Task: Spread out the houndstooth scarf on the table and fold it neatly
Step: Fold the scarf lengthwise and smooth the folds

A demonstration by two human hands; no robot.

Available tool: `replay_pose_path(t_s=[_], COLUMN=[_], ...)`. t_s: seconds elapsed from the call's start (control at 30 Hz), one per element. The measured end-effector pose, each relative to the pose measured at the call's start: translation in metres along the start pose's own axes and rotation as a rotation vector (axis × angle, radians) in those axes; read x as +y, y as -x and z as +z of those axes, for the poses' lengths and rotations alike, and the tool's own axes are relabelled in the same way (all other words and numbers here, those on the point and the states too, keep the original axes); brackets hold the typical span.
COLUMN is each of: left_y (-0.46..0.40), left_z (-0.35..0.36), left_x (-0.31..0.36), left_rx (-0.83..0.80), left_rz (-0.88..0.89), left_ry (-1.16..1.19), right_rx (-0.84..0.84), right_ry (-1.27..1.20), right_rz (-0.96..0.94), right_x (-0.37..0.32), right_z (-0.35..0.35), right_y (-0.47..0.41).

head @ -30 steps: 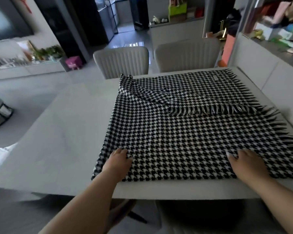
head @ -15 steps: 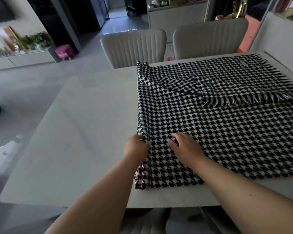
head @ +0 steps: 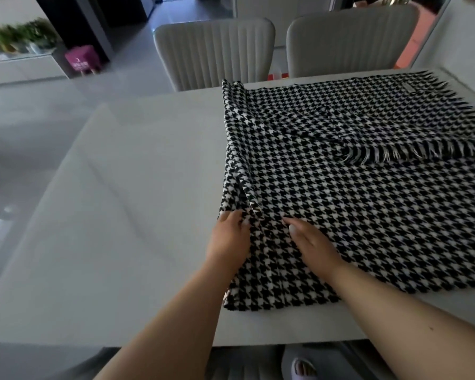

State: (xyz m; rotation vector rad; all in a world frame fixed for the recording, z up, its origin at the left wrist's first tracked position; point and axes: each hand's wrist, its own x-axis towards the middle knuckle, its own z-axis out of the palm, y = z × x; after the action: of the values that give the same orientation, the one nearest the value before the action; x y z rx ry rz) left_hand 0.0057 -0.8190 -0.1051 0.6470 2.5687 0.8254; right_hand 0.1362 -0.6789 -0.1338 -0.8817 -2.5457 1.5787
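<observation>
Black-and-white houndstooth scarf (head: 368,215), folded double, flat on table, fringed end on top

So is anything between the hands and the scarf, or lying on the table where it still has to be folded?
Nothing visible. Both the left hand and right hand rest directly on the houndstooth scarf near its left edge, and the table beside it shows only bare surface.

scarf (head: 368,204) cut off at right edge, shelf plants (head: 25,34) blurred, perhaps greenery
</observation>
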Motion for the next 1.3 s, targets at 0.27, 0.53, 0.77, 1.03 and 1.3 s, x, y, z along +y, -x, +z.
replay_pose_path(t_s=[0.27,0.53,0.77,1.03,1.3], left_y=[-0.006,-0.010,-0.006,-0.009,-0.007], left_z=[-0.025,-0.040,-0.034,-0.067,-0.034], left_x=[-0.034,-0.058,-0.051,-0.084,-0.049], left_rx=[0.077,0.323,0.125,0.226,0.173], left_rz=[-0.163,-0.281,-0.092,-0.547,-0.032], left_ry=[-0.149,0.187,-0.142,0.581,-0.016], right_rx=[0.018,0.026,0.030,0.019,0.000], right_ry=[0.059,0.077,0.086,0.083,0.076], right_rz=[-0.049,-0.058,-0.072,-0.062,-0.056], right_x=[0.002,0.004,0.005,0.003,0.000], right_z=[0.000,0.002,0.002,0.001,0.001], right_y=[0.000,0.000,0.000,-0.001,0.001])
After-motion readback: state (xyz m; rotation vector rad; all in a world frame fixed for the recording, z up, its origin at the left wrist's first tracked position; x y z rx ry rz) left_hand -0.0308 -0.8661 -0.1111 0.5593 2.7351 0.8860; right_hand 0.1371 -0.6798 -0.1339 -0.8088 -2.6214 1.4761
